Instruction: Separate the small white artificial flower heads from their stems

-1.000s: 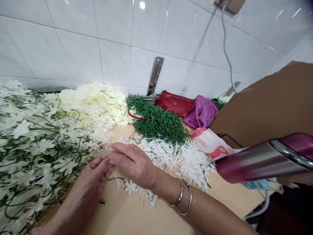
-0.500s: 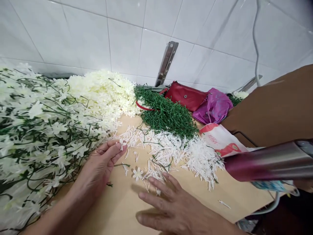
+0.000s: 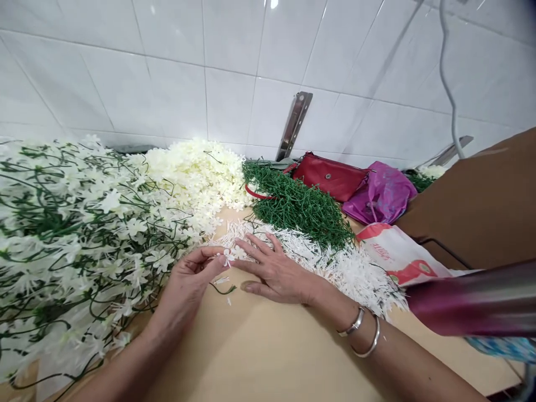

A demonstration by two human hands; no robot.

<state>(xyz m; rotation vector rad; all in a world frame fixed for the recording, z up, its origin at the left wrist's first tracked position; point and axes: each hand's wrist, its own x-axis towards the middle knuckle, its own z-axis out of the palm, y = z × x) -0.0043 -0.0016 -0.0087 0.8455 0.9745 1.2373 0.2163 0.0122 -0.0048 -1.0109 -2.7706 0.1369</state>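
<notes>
My left hand (image 3: 190, 282) pinches a small white flower piece (image 3: 228, 255) between thumb and index finger, above the tabletop. Close beside it, my right hand (image 3: 272, 271) is spread palm down with its fingers apart, its fingertips at the near edge of the white stamen pile (image 3: 355, 273). What lies under its palm is hidden. A short green stem (image 3: 224, 290) lies on the table between the hands. Behind the stamens is a heap of green stems (image 3: 305, 209). Cream petals (image 3: 205, 173) are piled at the back, left of the green stems.
Assembled white flowers with green stems (image 3: 84, 223) cover the left side. A red purse (image 3: 330, 176), purple bag (image 3: 381, 192) and white-and-red bag (image 3: 402, 254) sit at the back right. A shiny maroon cylinder (image 3: 473, 301) juts in from the right, before a brown surface (image 3: 481, 206).
My right hand has moved forward and left, toward the stamens and my left hand. The loose flower on the table is no longer visible. The camera view has shifted.
</notes>
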